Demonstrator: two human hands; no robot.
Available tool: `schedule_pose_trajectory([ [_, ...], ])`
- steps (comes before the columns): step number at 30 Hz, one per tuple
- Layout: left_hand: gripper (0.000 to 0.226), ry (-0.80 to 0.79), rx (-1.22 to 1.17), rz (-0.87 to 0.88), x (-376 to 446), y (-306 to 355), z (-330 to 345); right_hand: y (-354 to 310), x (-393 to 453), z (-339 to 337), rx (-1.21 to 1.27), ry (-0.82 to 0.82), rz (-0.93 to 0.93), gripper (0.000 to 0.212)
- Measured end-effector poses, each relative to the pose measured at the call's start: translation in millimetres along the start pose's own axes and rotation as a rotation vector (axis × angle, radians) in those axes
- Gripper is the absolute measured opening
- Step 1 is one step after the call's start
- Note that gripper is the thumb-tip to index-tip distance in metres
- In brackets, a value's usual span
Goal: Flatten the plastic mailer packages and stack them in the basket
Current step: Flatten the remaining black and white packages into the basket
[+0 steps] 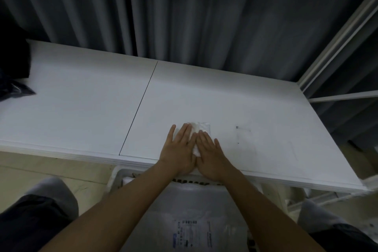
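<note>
Your left hand (180,149) and right hand (210,154), fingers flat, press one white mailer (197,129) on table (81,98) near front edge; long axis runs away from you. One basket (117,178) below holds labelled mailers (190,210), count unclear.

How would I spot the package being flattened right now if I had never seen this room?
Start at the white table before the grey curtain, and follow its near edge to where both hands lie flat side by side. The small white mailer lies under them, showing past the fingertips. Unlike the dark bag at the far left, it is pale and pressed down.
</note>
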State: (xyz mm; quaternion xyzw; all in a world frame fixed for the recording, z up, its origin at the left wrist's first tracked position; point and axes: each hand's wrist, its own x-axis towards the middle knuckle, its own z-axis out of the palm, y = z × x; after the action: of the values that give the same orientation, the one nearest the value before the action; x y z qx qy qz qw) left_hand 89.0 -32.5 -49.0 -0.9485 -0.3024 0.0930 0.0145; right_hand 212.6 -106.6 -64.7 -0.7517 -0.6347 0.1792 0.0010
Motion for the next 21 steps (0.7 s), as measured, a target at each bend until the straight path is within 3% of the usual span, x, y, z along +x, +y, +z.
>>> schedule_pose_trajectory([
  [6,0.064,-0.028,-0.028,0.028,-4,0,2,3,-8,-3,0.006,0.004,0.007,0.072],
  [8,0.059,-0.002,-0.278,-0.004,-1,0,-2,2,-8,-3,0.044,0.011,0.021,0.064],
  [10,0.057,0.139,-0.619,-0.106,0,-4,-7,0,-8,-5,0.107,0.035,0.028,0.058],
  [12,0.057,0.25,-0.757,-0.249,2,-11,-8,-1,-6,-10,0.157,0.114,0.032,0.052],
  [14,0.056,0.166,-0.773,-0.349,5,-20,-7,0,-1,-18,0.171,0.22,0.041,0.043],
  [16,0.047,0.055,-0.798,-0.341,6,-28,-5,0,7,-25,0.173,0.308,0.055,0.034],
  [19,0.021,0.098,-0.817,-0.243,3,-30,-10,-5,17,-37,0.269,0.411,0.072,0.044],
  [21,0.015,0.192,-0.727,-0.17,0,-35,-13,-9,25,-44,0.354,0.337,0.085,0.051],
])
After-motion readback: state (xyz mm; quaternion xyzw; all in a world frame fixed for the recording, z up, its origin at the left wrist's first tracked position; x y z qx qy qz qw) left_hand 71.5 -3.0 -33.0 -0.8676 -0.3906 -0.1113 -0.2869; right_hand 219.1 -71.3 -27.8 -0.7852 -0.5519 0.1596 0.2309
